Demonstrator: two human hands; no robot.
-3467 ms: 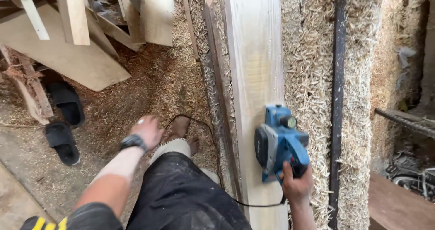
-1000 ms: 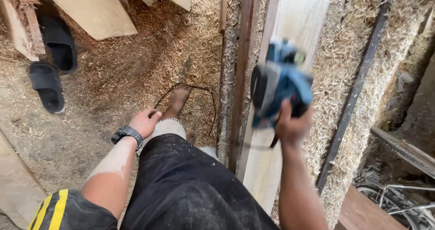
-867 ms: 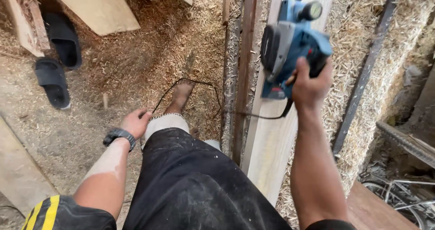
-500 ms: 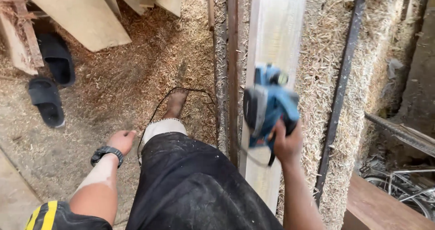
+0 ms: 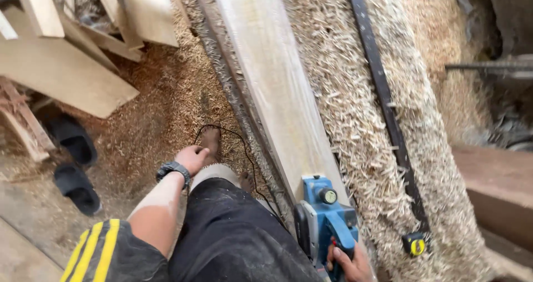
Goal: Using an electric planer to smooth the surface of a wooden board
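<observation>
- Right hand [image 5: 350, 264] grips the planer [image 5: 325, 221], which sits on the near end of the plank [image 5: 272, 87].
- Plank's long axis runs away from the hands, up-left.
- Left hand [image 5: 191, 158] rests loosely curled on the knee, empty.

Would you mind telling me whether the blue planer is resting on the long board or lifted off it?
Resting on it: the blue planer sits flat on the long board, gripped by the right hand.

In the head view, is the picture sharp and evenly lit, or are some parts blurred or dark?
Head view: soft, even daylight with no hard shadows; the pale plank looks slightly washed out; the wood shavings are smeared by motion blur; the blue planer is fairly sharp; the right edge falls into dark shade.
</observation>
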